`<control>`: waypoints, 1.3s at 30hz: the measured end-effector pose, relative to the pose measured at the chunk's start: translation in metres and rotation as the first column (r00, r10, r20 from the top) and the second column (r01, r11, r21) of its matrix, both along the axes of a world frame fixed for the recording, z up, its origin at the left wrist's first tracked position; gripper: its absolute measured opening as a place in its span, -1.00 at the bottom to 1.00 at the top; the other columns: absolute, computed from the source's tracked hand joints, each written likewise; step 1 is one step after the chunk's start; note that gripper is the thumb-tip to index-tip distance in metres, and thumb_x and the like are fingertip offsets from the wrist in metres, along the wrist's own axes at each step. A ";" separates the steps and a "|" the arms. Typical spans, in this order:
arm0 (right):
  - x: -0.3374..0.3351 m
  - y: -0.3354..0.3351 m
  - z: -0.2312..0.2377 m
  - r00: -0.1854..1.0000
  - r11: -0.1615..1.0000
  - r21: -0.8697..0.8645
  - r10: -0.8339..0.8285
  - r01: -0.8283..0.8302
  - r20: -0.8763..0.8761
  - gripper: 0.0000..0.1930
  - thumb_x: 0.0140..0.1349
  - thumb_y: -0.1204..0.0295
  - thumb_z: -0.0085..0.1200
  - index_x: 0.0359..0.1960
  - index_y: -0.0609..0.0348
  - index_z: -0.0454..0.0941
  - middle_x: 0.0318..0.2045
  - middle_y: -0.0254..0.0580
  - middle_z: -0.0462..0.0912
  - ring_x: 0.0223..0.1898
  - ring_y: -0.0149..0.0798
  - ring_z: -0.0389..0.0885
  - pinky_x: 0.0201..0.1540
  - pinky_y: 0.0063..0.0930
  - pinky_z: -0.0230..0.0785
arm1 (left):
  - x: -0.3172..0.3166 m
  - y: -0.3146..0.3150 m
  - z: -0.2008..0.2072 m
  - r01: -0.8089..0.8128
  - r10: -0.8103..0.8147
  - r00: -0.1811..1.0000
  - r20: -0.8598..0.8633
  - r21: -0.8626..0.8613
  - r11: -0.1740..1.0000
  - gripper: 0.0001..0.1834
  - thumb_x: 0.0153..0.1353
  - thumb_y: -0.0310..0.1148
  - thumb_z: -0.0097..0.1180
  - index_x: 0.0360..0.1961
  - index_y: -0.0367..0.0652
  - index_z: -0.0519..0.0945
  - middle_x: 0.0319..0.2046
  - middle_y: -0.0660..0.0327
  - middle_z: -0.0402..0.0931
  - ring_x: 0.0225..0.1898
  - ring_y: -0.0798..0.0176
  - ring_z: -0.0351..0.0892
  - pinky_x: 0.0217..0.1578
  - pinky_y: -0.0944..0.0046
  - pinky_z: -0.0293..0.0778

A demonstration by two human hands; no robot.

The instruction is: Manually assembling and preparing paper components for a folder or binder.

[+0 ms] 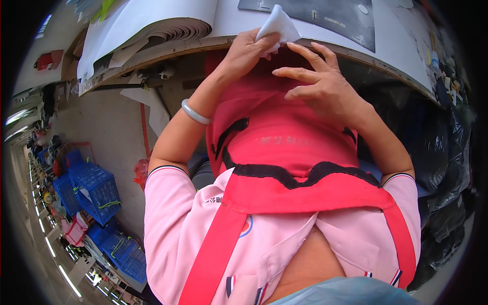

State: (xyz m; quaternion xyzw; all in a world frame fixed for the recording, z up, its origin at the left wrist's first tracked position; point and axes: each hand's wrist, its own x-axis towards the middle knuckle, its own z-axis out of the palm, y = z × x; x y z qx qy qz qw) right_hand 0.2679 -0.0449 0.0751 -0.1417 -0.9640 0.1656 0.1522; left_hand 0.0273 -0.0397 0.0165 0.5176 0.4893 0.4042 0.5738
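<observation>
My left hand [246, 55] is closed on a small folded piece of pale white-blue cloth [278, 24], holding it up at the near edge of the worktable. The cloth's pointed top stands above my fingers, and a ruffled lower bit shows under them. Just to the right, my right hand [330, 87] is open with its fingers spread and bent toward the cloth. Its index fingertip comes close to the cloth's lower right corner; whether it touches I cannot tell. Nothing shows in the right hand.
On the white worktable [226, 25] lie a stack of large curling paper sheets [152, 25] at the left and a dark flat template board [325, 23] at the back. Blue plastic crates [94, 188] stand on the floor at left. Black plastic bags [432, 152] fill the right side.
</observation>
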 end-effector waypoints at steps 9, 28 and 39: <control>-0.014 0.009 -0.006 0.997 0.652 -0.758 0.043 0.015 0.057 -0.77 0.25 0.62 0.15 -0.14 0.03 0.73 -0.15 -0.22 0.69 0.07 -0.16 0.54 0.19 -0.32 0.30 | 0.013 -0.038 0.012 0.165 -0.136 0.984 -0.118 0.289 0.943 -0.66 0.45 -0.23 0.04 0.04 -0.29 0.57 -0.13 0.26 0.59 -0.12 0.37 0.55 -0.08 0.32 0.50; -0.024 0.027 -0.072 0.810 0.162 -0.975 -0.545 -0.151 -0.216 -0.46 0.49 0.00 -0.13 0.30 0.11 0.45 0.25 -0.14 0.51 0.23 -0.32 0.46 0.27 -0.46 0.33 | 0.046 -0.051 -0.016 -0.066 0.201 0.691 0.694 -0.217 0.974 -0.61 0.49 -0.29 -0.05 0.20 -0.31 0.37 0.05 0.07 0.50 0.05 0.16 0.58 0.12 0.03 0.56; -0.037 0.009 -0.073 0.869 -0.175 -0.919 -0.426 -0.352 -0.252 -0.06 0.30 -0.35 -0.19 0.45 0.19 0.08 0.36 -0.12 0.27 0.40 -0.21 0.20 0.43 -0.31 0.05 | 0.054 -0.032 -0.023 0.078 0.352 0.826 -0.441 0.708 0.702 -0.65 0.20 -0.53 0.01 0.03 -0.21 0.56 0.06 0.00 0.51 0.15 -0.07 0.48 0.19 0.07 0.36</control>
